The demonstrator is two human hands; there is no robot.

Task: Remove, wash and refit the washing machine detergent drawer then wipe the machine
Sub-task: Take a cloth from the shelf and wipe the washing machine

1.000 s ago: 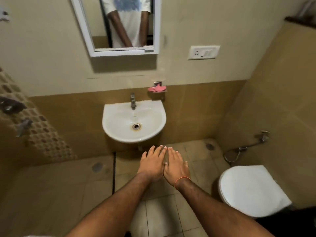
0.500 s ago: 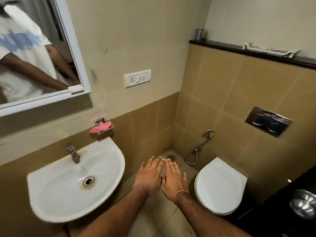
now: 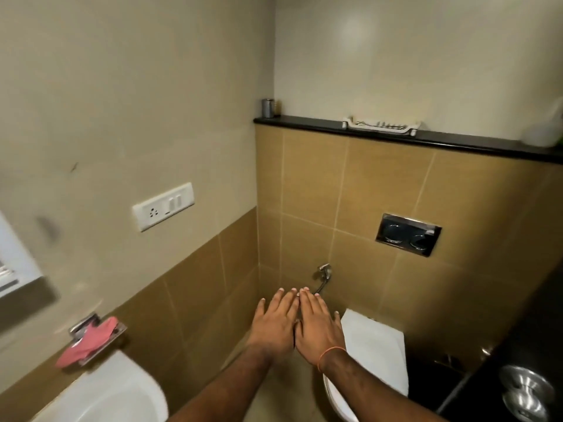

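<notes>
I am in a bathroom; no washing machine or detergent drawer is in view. My left hand (image 3: pixel 275 322) and my right hand (image 3: pixel 316 325) are stretched out in front of me, palms down, side by side and touching along the thumbs. Both are flat with fingers extended and hold nothing. An orange thread circles my right wrist. A white wash basin (image 3: pixel 106 391) sits at the lower left. A pink cloth-like item (image 3: pixel 88 342) lies on a metal wall holder above the basin.
A white toilet with its lid down (image 3: pixel 374 354) stands below my right hand, a chrome flush plate (image 3: pixel 408 234) and a spray tap (image 3: pixel 324 274) on the tiled wall. A black ledge (image 3: pixel 457 141) carries a white rack (image 3: pixel 380 126). A door knob (image 3: pixel 527 391) shows at lower right.
The view has swung right and upward: the mirror and basin slid off to the left, the toilet wall and black ledge came to the centre. My hands stayed together, held out flat.
</notes>
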